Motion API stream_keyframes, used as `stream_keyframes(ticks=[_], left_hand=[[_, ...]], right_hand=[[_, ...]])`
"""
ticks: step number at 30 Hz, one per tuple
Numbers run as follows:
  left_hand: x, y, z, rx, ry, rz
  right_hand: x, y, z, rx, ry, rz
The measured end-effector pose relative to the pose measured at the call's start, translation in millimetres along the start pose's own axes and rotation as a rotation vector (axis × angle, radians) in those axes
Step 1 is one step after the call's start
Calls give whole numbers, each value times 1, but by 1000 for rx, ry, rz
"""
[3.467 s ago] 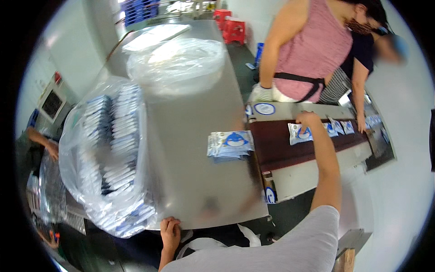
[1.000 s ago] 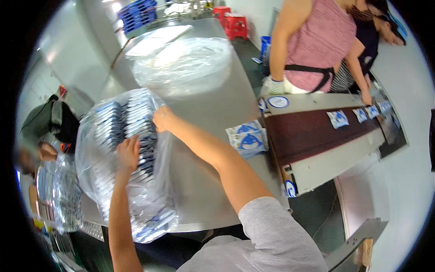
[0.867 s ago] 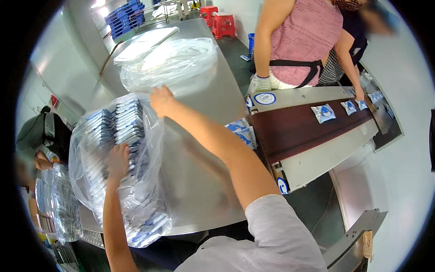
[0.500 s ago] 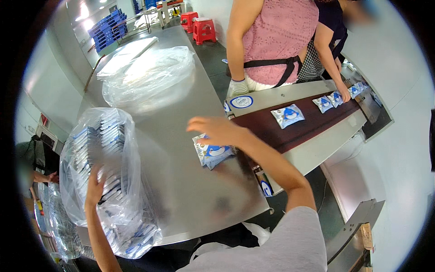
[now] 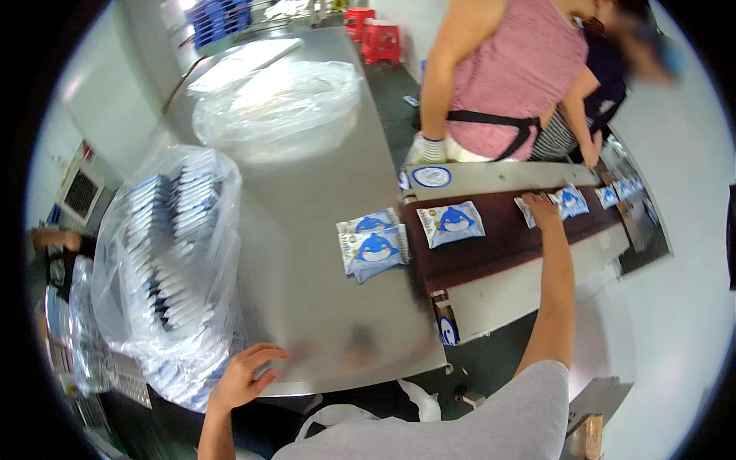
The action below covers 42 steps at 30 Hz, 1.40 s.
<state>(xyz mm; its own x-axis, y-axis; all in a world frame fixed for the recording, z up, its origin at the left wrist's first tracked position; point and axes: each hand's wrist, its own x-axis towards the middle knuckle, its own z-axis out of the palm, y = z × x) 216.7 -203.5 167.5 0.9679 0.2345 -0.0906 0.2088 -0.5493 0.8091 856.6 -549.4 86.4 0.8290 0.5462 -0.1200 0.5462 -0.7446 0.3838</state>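
Note:
My right hand (image 5: 541,210) reaches over the dark red conveyor belt (image 5: 491,254), its fingers curled over a small blue-and-white packet (image 5: 524,211) that it mostly covers. Another packet (image 5: 452,224) lies flat on the belt nearer the table, and several more sit farther along. My left hand (image 5: 248,374) is over the front edge of the metal table (image 5: 307,253), fingers apart, holding nothing. Beside it stands a large clear plastic bag (image 5: 107,314), filled with packets in upright rows (image 5: 195,201). A small overlapping pile of packets (image 5: 376,249) rests on the table by the belt's end.
Clear plastic bags (image 5: 280,107) lie at the table's far end. Across the belt stands a person in a pink top (image 5: 517,84), with another person beyond. Red stools (image 5: 381,42) and blue crates (image 5: 221,21) are at the back. Another person's arm shows at far left.
My right hand has moved from above the pile on the table to a packet on the belt. The left hand has come out of the bag toward the table's front edge. The view has shifted.

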Motion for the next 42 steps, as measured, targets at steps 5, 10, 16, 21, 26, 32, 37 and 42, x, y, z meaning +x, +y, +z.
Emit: stream_keyframes(ticks=[5,10,16,21,26,32,37,42], left_hand=[[-11,-29,31,-82,1,16],[24,-73,129,-819,23,-273],[184,-36,220,-1751,125,-628],[229,-39,220,-1767,305,-725],[184,-41,202,-1868,581,-548],[113,-31,172,-1489,543,-705],[80,-15,148,-1358,582,-565],[50,-48,142,-1103,641,-54]], right_hand=[[17,-44,-70,-388,-250,-314],[32,-150,-153,324,-265,-844],[36,-332,-151,438,-509,-1268],[26,-357,-110,422,-617,-935],[-61,-367,-99,747,-485,-966],[-151,-376,-94,1120,-625,-735],[-214,-405,-68,1806,-626,-468],[-241,-415,-91,1756,100,-955]])
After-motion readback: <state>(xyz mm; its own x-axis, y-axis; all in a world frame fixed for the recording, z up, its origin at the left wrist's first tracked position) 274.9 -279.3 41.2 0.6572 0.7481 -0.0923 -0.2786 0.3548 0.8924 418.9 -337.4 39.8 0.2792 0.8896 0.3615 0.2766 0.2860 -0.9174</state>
